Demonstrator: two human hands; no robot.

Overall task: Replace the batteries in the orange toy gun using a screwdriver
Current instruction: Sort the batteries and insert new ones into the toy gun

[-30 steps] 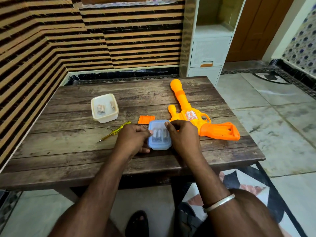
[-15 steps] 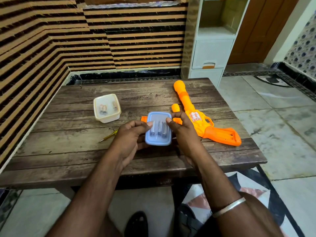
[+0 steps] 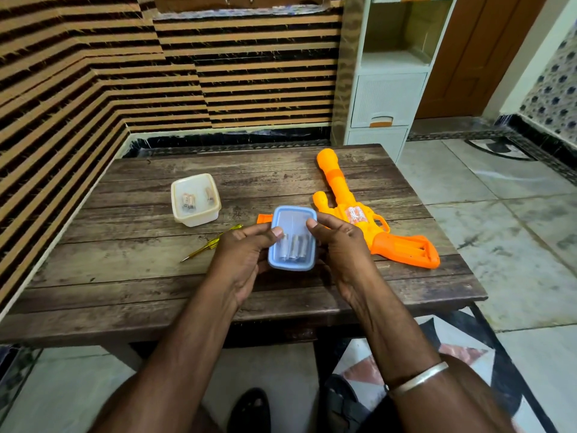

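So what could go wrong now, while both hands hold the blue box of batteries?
1. The left hand and right hand hold the blue box tilted above the table; if its lid pops open, the batteries inside may spill and roll off the edge.
2. The open white tub holds other batteries; the two sets could get mixed.
3. The orange cover lies half hidden behind the box and may be knocked.

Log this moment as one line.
left hand, right hand: gripping blue box | batteries: inside it | screwdriver, toy gun: on table
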